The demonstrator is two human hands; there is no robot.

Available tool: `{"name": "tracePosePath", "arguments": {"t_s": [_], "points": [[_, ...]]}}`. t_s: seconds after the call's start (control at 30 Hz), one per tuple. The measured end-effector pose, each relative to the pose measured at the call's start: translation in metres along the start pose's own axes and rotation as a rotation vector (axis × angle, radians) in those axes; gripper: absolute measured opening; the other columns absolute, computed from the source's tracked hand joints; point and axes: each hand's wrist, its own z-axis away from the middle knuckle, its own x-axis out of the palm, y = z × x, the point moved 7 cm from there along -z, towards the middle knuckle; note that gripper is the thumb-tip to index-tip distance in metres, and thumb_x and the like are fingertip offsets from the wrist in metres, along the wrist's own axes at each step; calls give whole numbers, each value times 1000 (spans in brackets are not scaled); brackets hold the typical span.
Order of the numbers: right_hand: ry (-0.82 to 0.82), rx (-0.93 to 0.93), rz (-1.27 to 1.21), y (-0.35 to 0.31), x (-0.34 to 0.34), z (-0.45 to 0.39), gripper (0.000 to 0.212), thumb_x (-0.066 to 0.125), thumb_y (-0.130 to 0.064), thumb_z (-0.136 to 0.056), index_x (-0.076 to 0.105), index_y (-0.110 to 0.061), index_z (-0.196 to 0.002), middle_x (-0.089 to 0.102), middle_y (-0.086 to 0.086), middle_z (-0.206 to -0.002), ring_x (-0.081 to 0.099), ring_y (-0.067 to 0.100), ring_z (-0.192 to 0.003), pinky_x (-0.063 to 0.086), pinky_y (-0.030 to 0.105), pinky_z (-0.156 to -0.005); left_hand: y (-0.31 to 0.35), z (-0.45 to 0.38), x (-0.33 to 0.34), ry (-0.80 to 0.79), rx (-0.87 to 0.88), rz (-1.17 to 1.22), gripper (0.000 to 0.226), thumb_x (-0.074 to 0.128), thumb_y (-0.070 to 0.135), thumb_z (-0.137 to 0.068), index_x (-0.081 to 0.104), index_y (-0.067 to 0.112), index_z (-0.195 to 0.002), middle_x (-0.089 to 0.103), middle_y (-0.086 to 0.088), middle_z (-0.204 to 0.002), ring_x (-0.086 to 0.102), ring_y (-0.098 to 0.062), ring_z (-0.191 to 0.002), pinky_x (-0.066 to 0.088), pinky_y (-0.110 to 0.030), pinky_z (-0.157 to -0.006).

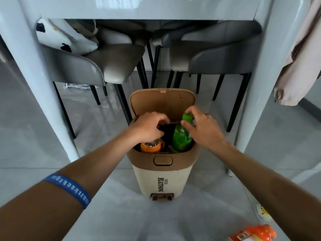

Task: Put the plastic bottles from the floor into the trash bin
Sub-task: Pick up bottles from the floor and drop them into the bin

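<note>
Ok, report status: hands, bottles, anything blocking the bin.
Left hand on orange bottle, right hand gripping green bottle by its neck. Both bottles in trash bin, lid up. One orange bottle on the floor. Nothing blocking.

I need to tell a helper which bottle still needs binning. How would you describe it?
Start at the trash bin under the white table. On the floor toward the frame's bottom right lies an orange bottle, the only orange one outside the bin.

Bare forearms, no sleeves — a blue printed wristband [69,189] on the left.
</note>
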Motion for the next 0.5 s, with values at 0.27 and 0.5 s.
{"name": "tracePosePath", "arguments": {"t_s": [0.27, 0.5], "points": [[-345, -18, 203, 33, 50, 10, 20, 53, -37, -92, 70, -27, -91, 70, -2, -99, 61, 25, -98, 44, 42, -93, -24, -5, 17, -73, -28, -415, 45, 47, 41, -98, 45, 27, -141, 48, -5, -142, 42, -31, -134, 35, -47, -109], [-96, -121, -73, 48, 5, 44, 12, 60, -19, -88, 71, -16, -94, 69, 4, -104, 65, 24, -94, 52, 41, -86, 19, -2, 23, -45, 62, -665, 54, 49, 38, -94, 39, 23, -144, 45, -6, -144, 39, -33, -132, 34, -49, -108]]}}
